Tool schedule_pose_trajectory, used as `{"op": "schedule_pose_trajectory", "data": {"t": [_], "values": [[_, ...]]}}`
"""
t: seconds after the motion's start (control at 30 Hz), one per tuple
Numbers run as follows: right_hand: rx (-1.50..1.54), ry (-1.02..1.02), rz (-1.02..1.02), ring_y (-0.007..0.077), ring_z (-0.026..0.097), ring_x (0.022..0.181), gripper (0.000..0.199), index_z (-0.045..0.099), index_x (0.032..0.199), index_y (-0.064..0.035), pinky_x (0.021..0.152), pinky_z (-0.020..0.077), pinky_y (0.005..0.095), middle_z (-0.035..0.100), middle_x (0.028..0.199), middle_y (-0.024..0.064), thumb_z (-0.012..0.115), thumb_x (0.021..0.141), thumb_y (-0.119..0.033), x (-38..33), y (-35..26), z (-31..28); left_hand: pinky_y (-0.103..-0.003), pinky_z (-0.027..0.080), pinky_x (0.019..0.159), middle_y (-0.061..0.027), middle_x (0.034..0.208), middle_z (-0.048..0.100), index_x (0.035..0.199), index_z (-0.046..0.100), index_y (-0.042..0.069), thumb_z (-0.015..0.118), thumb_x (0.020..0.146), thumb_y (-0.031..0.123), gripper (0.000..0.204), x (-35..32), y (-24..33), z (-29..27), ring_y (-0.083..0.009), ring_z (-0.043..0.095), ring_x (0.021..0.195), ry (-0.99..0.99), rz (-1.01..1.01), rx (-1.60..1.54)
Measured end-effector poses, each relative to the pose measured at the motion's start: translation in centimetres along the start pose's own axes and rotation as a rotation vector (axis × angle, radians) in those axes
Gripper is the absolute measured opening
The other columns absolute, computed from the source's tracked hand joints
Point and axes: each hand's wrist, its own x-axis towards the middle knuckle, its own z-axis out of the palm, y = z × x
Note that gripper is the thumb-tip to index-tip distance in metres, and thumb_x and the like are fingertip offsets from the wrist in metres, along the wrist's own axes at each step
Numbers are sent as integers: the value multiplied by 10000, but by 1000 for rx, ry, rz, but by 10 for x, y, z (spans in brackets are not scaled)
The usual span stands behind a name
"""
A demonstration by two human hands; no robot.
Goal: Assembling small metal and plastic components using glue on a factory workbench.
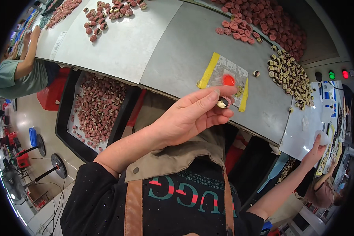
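The left hand (196,112) has a small pink, dark and cream piece (223,103) pinched by its fingers, just beyond the thumb tip, one finger stretched out above it and the others curled beneath; from where I stand I can't tell which fingertips bear the load. The piece hangs about over the near edge of the worktop (118,59), beside the near side of a whitish pad (224,65) bordered by yellow tape (209,70), where a red spot (228,80) shows.

I'd say the step in hand is steadying that one piece, and it wants a light grip at the sides, with the cream face left uncovered and the pink rim uncrushed. Bringing the wrist in over the pad would be safer: a slip past the near edge would probably mean the floor.

The right hand (317,146) is well apart, past the worktop's near right corner, its fingers at a whitish thing (322,137); whether they pinch it I can't tell. Coming back, it ought to swing clear of the cream-and-dark pieces (287,74) heaped along the right edge, which look easily scattered.
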Motion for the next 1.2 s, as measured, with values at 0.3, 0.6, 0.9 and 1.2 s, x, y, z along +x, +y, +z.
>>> {"op": "schedule_pose_trajectory", "data": {"t": [0.3,0.6,0.9,1.2], "values": [[-199,49,81,172,558,935,415,516,1121,17,846,436,282,590,1051,82,683,836,-234,46,90,-31,-238,448,824,-28,1069,535,1266,458,60,470,971,234,343,-3,-7,-2,-105,535,919,31,37,-14],[-143,124,139,168,548,934,447,485,1139,34,822,432,275,579,1070,101,665,847,-253,43,85,-27,-236,452,821,-52,1111,548,1225,500,48,522,945,177,309,-4,-6,0,-96,534,909,30,15,-29],[-128,31,72,158,540,953,365,474,1153,19,833,430,270,575,1085,87,617,884,-181,45,87,-26,-259,462,887,-79,1158,555,1246,483,35,605,870,52,396,-6,0,7,-117,540,1044,67,27,272],[-146,79,129,171,560,933,340,510,1130,32,823,444,275,587,1067,87,623,874,-161,74,115,-39,-241,461,879,-54,1138,556,1169,501,28,629,844,21,350,-5,-3,5,-97,542,1015,80,9,293]]}}
